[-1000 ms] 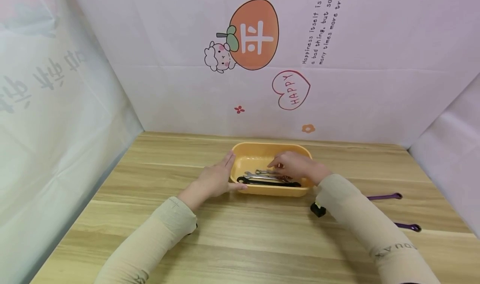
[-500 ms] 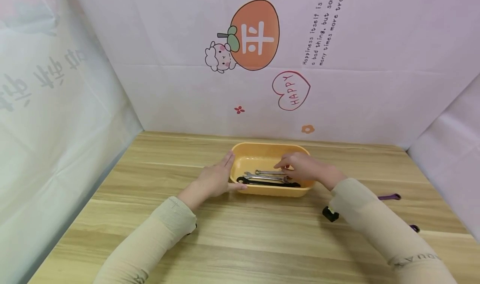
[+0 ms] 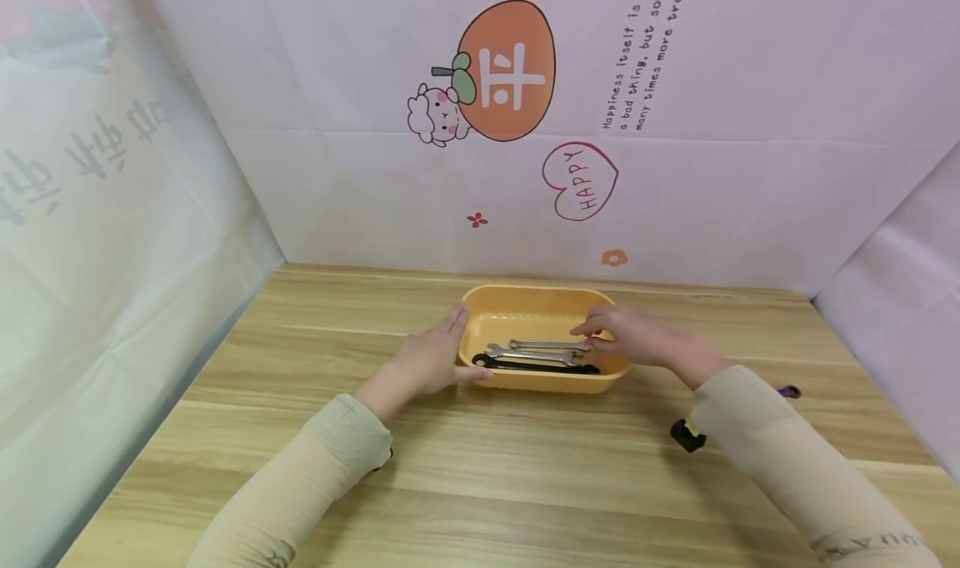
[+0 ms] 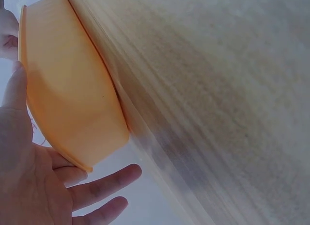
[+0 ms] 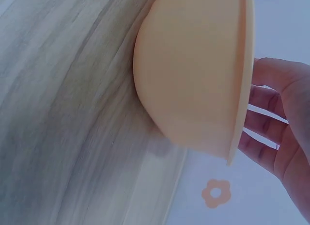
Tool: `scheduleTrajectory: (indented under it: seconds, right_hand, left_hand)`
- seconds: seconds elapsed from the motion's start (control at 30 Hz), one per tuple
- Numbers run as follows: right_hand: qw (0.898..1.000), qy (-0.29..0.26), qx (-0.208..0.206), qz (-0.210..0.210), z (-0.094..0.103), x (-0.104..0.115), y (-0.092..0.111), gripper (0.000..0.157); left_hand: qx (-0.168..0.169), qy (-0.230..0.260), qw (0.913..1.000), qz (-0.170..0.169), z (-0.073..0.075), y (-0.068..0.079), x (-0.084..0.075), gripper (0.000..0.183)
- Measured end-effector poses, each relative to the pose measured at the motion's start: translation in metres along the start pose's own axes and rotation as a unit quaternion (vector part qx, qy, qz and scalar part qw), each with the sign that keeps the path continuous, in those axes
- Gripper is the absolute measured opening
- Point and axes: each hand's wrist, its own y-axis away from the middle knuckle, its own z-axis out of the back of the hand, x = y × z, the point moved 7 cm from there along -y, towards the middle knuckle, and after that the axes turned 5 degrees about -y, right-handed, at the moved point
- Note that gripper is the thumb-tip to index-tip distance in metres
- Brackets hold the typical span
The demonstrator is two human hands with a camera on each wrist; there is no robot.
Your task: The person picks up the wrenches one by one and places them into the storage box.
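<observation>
A yellow plastic tub [image 3: 543,382] stands on the table. My left hand [image 3: 427,359] holds its left end, thumb on the front rim and fingers around the corner; in the left wrist view two fingers [image 4: 104,186] reach out past the tub [image 4: 72,84]. Inside lie a black wrench [image 3: 536,366], a silver open-ended wrench [image 3: 528,354] and a smaller silver wrench [image 3: 547,345]. My right hand [image 3: 630,334] reaches over the right end, its loosely bent fingers at the small wrench's right end. In the right wrist view the tub's rim hides the fingertips of that hand [image 5: 286,113].
A purple wrench end [image 3: 789,391] shows on the table to the right, past my right sleeve. A black wrist camera [image 3: 687,436] hangs under the right wrist. A printed white cloth [image 3: 375,201] stands behind the table [image 3: 480,485], with more cloth at both sides.
My right hand has slid right along the small silver wrench, which stays in place and shows more of its length. The right sleeve now covers more of the purple wrenches. My left hand stays put.
</observation>
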Motion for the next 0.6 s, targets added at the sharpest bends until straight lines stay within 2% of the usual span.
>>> scheduleTrajectory:
  seconds: [0.23,0.6]
  right_hand:
    - [0.999,-0.017,-0.032,-0.01,0.014,-0.002,0.013,0.026]
    - [0.999,0.016,-0.049,-0.015,0.03,-0.005,0.032,0.025]
  left_hand:
    - [0.003,0.024,0.9997,-0.001,-0.002,-0.001,0.0,0.118]
    - [0.025,0.052,0.9983,-0.008,0.001,0.001,-0.001,0.12]
